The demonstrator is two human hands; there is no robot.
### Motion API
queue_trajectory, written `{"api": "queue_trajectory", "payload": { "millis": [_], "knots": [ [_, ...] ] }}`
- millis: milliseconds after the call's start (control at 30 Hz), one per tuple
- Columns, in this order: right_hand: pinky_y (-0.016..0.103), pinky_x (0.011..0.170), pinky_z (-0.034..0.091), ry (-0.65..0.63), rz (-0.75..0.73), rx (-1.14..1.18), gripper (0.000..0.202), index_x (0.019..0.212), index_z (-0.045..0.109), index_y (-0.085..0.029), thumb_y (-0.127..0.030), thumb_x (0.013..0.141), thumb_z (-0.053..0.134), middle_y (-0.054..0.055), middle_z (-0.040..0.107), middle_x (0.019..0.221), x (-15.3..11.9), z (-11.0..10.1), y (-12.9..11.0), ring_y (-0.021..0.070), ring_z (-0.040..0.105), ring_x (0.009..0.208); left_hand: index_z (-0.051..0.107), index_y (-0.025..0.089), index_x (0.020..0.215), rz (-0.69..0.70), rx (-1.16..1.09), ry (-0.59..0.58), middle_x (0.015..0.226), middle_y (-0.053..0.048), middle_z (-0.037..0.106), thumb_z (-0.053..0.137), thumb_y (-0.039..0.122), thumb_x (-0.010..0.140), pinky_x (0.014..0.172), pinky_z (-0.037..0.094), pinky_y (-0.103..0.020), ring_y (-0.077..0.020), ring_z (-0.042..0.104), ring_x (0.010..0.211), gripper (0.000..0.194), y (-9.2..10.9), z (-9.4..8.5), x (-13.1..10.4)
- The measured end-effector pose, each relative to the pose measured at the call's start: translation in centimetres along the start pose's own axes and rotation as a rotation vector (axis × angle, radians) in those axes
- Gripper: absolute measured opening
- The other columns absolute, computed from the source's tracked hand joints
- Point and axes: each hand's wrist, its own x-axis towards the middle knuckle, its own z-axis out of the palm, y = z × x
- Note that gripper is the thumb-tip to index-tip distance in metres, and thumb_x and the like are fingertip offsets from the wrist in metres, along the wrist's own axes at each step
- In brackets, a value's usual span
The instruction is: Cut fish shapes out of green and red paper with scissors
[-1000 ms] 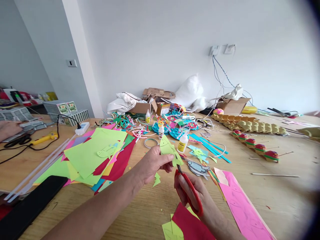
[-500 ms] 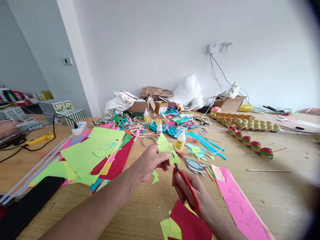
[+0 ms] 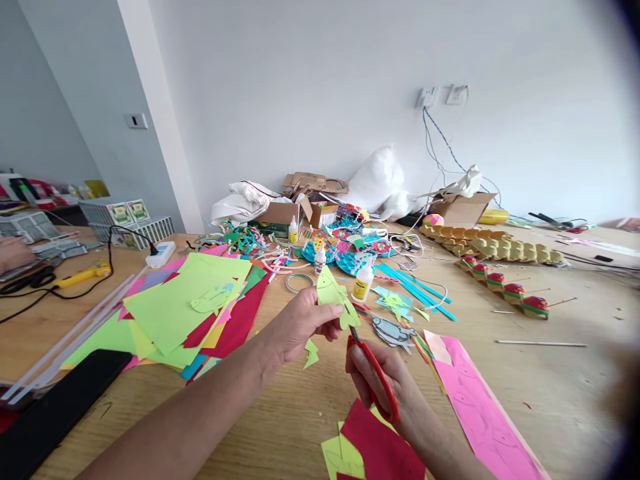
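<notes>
Scissors [image 3: 389, 395] in right hand [image 3: 383, 367], cardboard [image 3: 314, 181] atop open box [image 3: 280, 214]

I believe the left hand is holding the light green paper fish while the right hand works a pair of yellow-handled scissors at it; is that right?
Not quite: the scissors have red handles, as the head view shows. The left hand does hold the light green paper fish, with the right hand working the scissors.
</notes>
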Motion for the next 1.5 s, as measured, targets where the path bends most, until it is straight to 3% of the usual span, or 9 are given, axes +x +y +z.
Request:
{"api": "queue_trajectory", "payload": {
  "millis": [467, 1000, 1300, 1500],
  "knots": [
    [0.020, 0.037, 0.022, 0.011, 0.034, -0.040, 0.040, 0.062, 0.046, -0.020, -0.057, 0.078, 0.040, -0.008, 0.037, 0.039, 0.1, 0.0, -0.3, 0.0073, 0.032, 0.033, 0.055, 0.013, 0.062, 0.082, 0.129, 0.034, 0.052, 0.001, 0.056, 0.057, 0.031, 0.068, 0.046, 0.039, -0.019, -0.0064, 0.049, 0.045, 0.019, 0.3, -0.2, 0.0],
    [0.019, 0.036, 0.024, 0.035, 0.062, -0.030, 0.029, 0.060, 0.045, -0.021, -0.047, 0.071, 0.046, -0.009, 0.034, 0.038, 0.1, 0.0, -0.9, 0.0071, 0.033, 0.032, 0.052, 0.014, 0.065, 0.052, 0.123, 0.022, 0.053, 0.003, 0.055, 0.057, 0.029, 0.068, 0.047, 0.040, -0.018, -0.0058, 0.048, 0.045, 0.015, 0.2, 0.1, -0.2],
    [0.018, 0.035, 0.025, 0.031, 0.018, -0.084, 0.034, 0.060, 0.043, -0.020, -0.048, 0.079, 0.042, -0.009, 0.035, 0.040, 0.2, -0.2, -0.2, 0.0073, 0.034, 0.034, 0.054, 0.013, 0.070, 0.069, 0.156, 0.014, 0.062, 0.000, 0.059, 0.059, 0.033, 0.068, 0.047, 0.040, -0.019, -0.0063, 0.049, 0.049, 0.020, 0.4, -0.4, 0.1],
    [0.018, 0.037, 0.026, 0.020, 0.011, -0.073, 0.035, 0.061, 0.044, -0.020, -0.048, 0.081, 0.040, -0.009, 0.036, 0.041, 0.1, -0.1, -0.3, 0.0069, 0.035, 0.035, 0.054, 0.013, 0.067, 0.060, 0.153, 0.016, 0.056, 0.002, 0.055, 0.060, 0.033, 0.068, 0.048, 0.040, -0.019, -0.0061, 0.049, 0.047, 0.020, 0.5, -0.2, 0.0]
  ]
}}
